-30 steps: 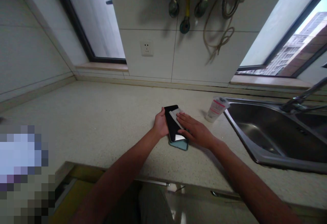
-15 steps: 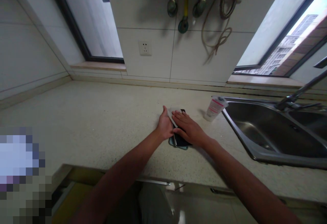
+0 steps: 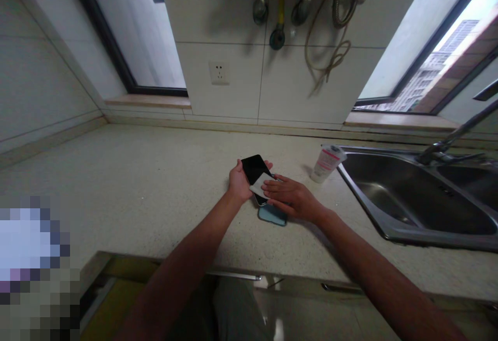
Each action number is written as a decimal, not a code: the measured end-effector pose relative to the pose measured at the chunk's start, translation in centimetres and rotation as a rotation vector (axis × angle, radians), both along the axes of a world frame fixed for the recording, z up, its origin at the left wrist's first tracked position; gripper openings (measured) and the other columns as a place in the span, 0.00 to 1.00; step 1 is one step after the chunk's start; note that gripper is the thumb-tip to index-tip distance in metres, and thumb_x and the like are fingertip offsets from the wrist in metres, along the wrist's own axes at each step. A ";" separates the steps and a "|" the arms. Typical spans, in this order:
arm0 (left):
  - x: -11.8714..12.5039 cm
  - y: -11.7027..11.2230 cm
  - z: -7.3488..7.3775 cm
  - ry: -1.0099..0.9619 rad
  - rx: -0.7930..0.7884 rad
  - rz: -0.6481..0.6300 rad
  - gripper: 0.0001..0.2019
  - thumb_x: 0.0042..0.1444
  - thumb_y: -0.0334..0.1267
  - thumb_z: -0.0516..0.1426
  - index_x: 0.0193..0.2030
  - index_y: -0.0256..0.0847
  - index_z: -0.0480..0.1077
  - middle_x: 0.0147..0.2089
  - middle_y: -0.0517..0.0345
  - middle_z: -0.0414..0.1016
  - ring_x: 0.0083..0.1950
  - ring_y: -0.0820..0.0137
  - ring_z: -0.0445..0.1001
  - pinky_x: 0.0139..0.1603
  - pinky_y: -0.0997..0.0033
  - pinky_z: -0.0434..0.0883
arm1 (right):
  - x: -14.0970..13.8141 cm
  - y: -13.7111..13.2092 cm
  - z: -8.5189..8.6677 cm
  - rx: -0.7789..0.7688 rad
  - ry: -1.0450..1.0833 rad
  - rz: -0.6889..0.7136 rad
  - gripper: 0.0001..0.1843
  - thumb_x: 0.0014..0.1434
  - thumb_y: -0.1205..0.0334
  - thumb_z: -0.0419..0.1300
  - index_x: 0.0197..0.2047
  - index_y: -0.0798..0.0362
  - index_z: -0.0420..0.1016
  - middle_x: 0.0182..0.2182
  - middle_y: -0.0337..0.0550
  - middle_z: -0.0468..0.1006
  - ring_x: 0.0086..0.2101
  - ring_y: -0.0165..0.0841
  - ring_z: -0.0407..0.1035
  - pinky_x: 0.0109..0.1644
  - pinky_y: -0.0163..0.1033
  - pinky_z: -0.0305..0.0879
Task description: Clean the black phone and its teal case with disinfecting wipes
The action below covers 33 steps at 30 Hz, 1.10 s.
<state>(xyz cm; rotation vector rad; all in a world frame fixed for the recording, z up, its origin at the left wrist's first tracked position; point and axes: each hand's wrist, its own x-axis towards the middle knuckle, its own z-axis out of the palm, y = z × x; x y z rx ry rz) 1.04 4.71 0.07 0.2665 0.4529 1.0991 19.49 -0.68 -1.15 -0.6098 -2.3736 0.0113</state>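
A black phone (image 3: 253, 169) is tilted up off the speckled countertop (image 3: 148, 185), gripped along its left edge by my left hand (image 3: 238, 181). My right hand (image 3: 290, 198) presses a small white wipe (image 3: 260, 185) flat against the phone's lower screen with its fingers stretched out. Under both hands a teal phone case (image 3: 272, 215) lies on the counter.
A white tube with pink print (image 3: 326, 162) stands beside the steel sink (image 3: 420, 201) at the right, with a tap (image 3: 451, 141) over it. Hoses (image 3: 295, 4) and a wall socket (image 3: 218, 72) are on the tiled wall. Windows flank the wall. The counter's front edge runs below my arms.
My left hand has lifted and tilted the phone up off the teal case, which now shows more. My right hand with the wipe has slid down toward the phone's lower end.
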 end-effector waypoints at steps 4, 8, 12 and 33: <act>-0.2 0.1 -0.2 0.012 0.020 -0.040 0.37 0.68 0.54 0.38 0.66 0.19 0.60 0.51 0.29 0.77 0.53 0.50 0.77 0.59 0.52 0.67 | 0.7 0.5 -0.2 -0.030 0.023 -0.161 0.16 0.69 0.60 0.55 0.55 0.48 0.78 0.53 0.47 0.80 0.55 0.39 0.74 0.66 0.56 0.64; -0.1 0.2 -0.6 -0.010 0.048 -0.077 0.35 0.68 0.54 0.40 0.65 0.22 0.62 0.48 0.33 0.79 0.52 0.50 0.77 0.59 0.49 0.67 | 0.8 0.8 -0.7 -0.094 0.056 -0.258 0.19 0.69 0.57 0.54 0.60 0.50 0.75 0.58 0.49 0.76 0.59 0.41 0.69 0.65 0.54 0.67; 0.2 0.2 -0.8 -0.013 0.035 -0.105 0.34 0.68 0.53 0.40 0.65 0.24 0.63 0.48 0.35 0.79 0.50 0.51 0.78 0.60 0.50 0.67 | 0.4 0.9 -1.3 -0.185 0.105 -0.284 0.23 0.70 0.54 0.53 0.65 0.47 0.68 0.65 0.47 0.66 0.64 0.40 0.61 0.67 0.54 0.63; 1.2 -1.3 -1.1 -0.128 0.069 -0.530 0.42 0.59 0.71 0.39 0.58 0.36 0.70 0.48 0.39 0.79 0.50 0.50 0.78 0.55 0.51 0.68 | 0.3 1.2 -1.0 -0.215 0.157 -0.326 0.26 0.70 0.48 0.49 0.68 0.46 0.64 0.65 0.50 0.67 0.65 0.43 0.60 0.69 0.60 0.56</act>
